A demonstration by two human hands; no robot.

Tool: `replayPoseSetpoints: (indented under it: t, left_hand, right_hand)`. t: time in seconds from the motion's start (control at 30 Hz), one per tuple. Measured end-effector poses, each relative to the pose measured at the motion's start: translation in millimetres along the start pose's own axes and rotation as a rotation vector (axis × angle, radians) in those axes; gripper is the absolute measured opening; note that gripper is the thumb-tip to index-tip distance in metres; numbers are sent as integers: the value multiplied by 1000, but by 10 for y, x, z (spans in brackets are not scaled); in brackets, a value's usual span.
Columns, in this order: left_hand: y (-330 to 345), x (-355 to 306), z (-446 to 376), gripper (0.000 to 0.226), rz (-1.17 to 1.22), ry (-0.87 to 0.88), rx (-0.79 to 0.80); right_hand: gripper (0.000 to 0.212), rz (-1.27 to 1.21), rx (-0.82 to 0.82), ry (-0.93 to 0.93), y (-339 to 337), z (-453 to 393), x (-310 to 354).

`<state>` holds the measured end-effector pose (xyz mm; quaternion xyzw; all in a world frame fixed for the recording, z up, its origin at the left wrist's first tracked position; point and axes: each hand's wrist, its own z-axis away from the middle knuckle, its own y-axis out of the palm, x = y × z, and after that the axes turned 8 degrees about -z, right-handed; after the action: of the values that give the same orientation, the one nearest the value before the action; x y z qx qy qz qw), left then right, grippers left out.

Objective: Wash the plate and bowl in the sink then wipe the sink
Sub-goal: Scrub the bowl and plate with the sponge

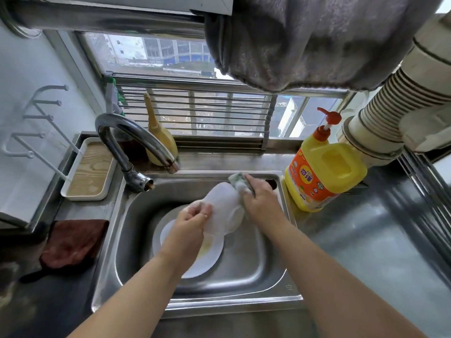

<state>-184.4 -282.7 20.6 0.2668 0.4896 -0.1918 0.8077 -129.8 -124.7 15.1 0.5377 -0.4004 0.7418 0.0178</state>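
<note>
Head view: left hand (195,215) grips the bowl (225,211) over the sink (244,272); right hand (258,198) clutches a sponge (238,181) against it. Plate (195,259), below both hands, looks unwashed; wiping remains.

bowl (225,211) motion-blurred; plate (195,259) half hidden under left hand (192,219); towel (317,37) cut by top edge

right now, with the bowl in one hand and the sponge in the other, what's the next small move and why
Probably keep rubbing the sponge over the bowl. The left hand grips the bowl's rim above the sink, the right hand presses the sponge against its far side, and the tap shows no water running, so rinsing seems premature. The plate below still shows yellowish residue and comes after.
</note>
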Motion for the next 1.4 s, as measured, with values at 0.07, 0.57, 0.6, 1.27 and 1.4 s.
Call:
replayPoseSetpoints:
  t: [0.07,0.57,0.6,1.27,1.4]
  left_hand:
    - [-34,-72,-49,18,-15,9,-46]
    - [-18,36,-47,19,-83,8,-28]
    - [-10,64,-32,17,-66,10,-16]
    - [284,-135,54,23,491,-227,-167]
    - [120,-198,13,24,662,-262,-194]
  right_hand:
    - [44,-136,-89,-17,50,211,-23]
    - [52,180,-23,-381,215,523,406]
    - [51,246,1,-375,191,437,482]
    - [49,377,-174,-570,157,523,203]
    - [54,40,-170,-525,179,716,-121]
